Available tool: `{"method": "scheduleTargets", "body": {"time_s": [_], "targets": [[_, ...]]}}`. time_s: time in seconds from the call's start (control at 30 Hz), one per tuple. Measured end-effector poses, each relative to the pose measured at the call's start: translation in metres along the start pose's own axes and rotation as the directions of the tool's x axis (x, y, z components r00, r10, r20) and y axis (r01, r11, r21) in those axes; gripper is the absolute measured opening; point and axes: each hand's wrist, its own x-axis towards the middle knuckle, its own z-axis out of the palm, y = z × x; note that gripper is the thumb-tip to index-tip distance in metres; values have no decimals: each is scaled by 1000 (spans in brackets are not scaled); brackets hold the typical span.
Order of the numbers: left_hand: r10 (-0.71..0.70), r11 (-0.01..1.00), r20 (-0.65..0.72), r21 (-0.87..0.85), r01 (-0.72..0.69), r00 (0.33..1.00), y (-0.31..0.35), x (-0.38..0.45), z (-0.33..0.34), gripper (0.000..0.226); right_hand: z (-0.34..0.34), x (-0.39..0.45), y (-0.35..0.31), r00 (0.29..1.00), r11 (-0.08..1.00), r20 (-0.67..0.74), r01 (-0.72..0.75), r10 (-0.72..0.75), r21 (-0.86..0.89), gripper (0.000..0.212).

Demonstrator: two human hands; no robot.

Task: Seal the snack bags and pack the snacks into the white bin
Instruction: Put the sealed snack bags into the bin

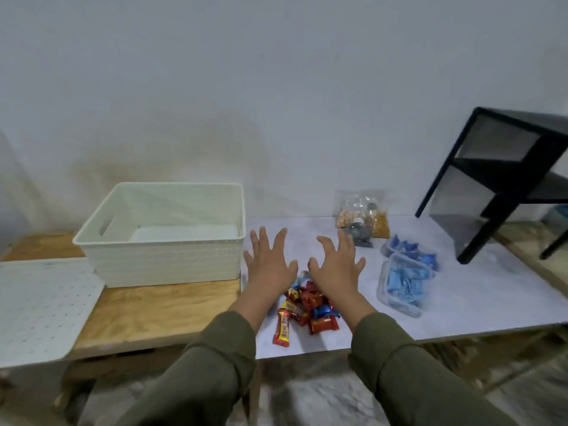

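Both hands hover, fingers spread and holding nothing: the left hand and the right hand side by side above a pile of wrapped candy bars at about 6 o'clock on the white tabletop. The white bin sits at 9 o'clock from the hands, with nothing visible in it but its pale floor. At 1 o'clock lie the clear snack bags, and at 3 o'clock two clear tubs of blue packets.

The bars look light, with slick, crinkly wrappers, so they would likely slide; gathering several by the long sides seems safest. The bags look soft and floppy (probably best pinched along the top edge).

Whether the bags are open or sealed cannot be made out, and a grey object before them is too blurred to name. The hands cover the pile's far end.
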Motion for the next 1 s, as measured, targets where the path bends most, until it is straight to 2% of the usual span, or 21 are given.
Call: {"method": "scheduleTargets", "body": {"time_s": [0.13, 0.47, 0.6, 0.77, 0.93, 1.0], "targets": [[17, 1000, -7, -25, -18, 1000, 43, 12, 37, 71, -13, 20, 53, 1000, 1000, -3, -18, 18, 3, 51], [40, 999, 104, -22, -38, 994, 104, 85, 94, 72, -20, 94, 134, 992, 991, 29, -121, 119, 52, 53], [101, 991, 158, -102, -85, 982, 126, 142, 111, 71, -27, 141, 158, 990, 983, 18, -139, 137, 123, 53], [159, 959, 150, -258, -117, 976, 148, 210, 138, 67, -41, 203, 204, 993, 960, 11, -120, 121, 251, 50], [163, 937, 172, -337, -97, 971, 163, 255, 169, 63, -34, 256, 252, 986, 943, 91, -159, 138, 294, 42], [121, 934, 169, -352, -55, 978, 169, 273, 184, 61, -29, 280, 270, 985, 935, 111, -161, 132, 315, 37]]}}
